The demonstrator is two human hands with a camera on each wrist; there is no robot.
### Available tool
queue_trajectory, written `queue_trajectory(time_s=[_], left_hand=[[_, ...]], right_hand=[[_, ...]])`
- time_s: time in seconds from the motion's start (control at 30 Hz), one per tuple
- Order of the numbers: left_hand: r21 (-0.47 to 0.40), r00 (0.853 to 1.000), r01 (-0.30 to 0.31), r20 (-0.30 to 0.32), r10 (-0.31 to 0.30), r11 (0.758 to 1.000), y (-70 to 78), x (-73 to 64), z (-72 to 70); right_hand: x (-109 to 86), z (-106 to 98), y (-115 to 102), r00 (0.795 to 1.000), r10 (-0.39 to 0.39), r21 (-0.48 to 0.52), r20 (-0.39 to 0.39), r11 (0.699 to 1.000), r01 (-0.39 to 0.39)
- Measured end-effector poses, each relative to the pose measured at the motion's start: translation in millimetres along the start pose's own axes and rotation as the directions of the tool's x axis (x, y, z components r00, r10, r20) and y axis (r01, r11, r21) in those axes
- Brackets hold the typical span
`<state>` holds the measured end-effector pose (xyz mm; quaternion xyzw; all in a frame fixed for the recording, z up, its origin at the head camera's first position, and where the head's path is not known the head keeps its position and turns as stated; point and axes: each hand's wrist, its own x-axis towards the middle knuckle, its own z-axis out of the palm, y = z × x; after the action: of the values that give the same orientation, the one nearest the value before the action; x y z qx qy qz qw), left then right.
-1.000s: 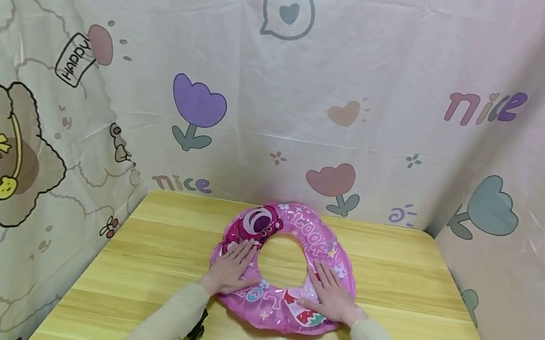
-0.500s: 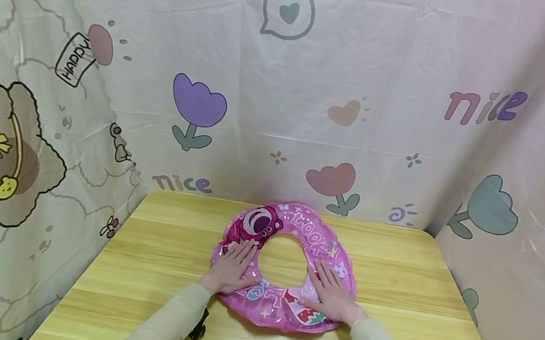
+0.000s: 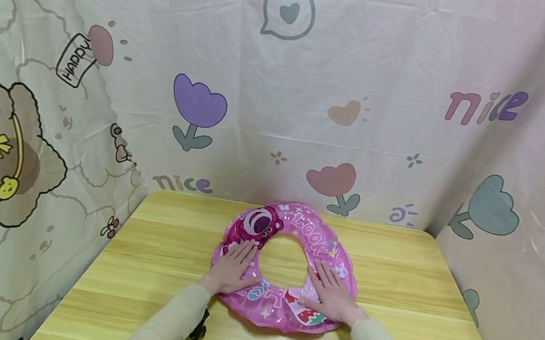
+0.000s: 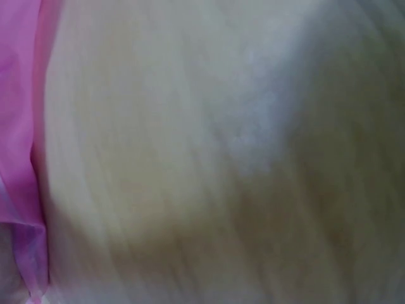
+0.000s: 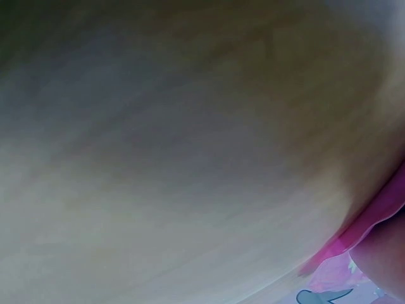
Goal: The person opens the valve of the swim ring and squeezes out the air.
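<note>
A pink inflatable swim ring (image 3: 283, 316) with a printed bear and the word LOOK lies flat on the wooden table (image 3: 154, 268). My left hand (image 3: 230, 269) rests on its left side, fingers straight and pointing away from me. On the ring's right side lies my right hand (image 3: 331, 295), also with extended fingers, the thumb reaching inward. The ring looks plump, with a puckered outer seam. Only a strip of the pink ring (image 4: 18, 139) shows in the left wrist view, and a small edge of the ring (image 5: 361, 231) in the right wrist view.
A printed cloth backdrop (image 3: 281, 83) hangs behind the table, with more cloth at both sides. Under my left forearm a black object (image 3: 199, 327), partly hidden, sits at the wrist. Bare wood surrounds the ring.
The near edge of the ring shifts very slightly, its lettering sinking a little between the hands. Both hands stay in place on it.
</note>
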<state>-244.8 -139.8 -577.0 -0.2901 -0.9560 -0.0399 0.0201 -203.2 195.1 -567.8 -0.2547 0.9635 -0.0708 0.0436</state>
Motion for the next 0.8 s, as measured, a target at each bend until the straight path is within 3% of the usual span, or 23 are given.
queue_trajectory(time_s=[0.47, 0.8], left_hand=[[0.045, 0.999, 0.013, 0.03, -0.015, 0.999, 1.3, 0.5, -2.5], [0.026, 0.999, 0.025, 0.043, -0.026, 0.999, 3.0, 0.1, -4.8]], right_hand=[[-2.4, 2.3, 0.6, 0.997, -0.022, 0.039, -0.067, 0.999, 0.025], [-0.9, 0.6, 0.2, 1.0, 0.009, 0.0, -0.006, 1.0, -0.009]])
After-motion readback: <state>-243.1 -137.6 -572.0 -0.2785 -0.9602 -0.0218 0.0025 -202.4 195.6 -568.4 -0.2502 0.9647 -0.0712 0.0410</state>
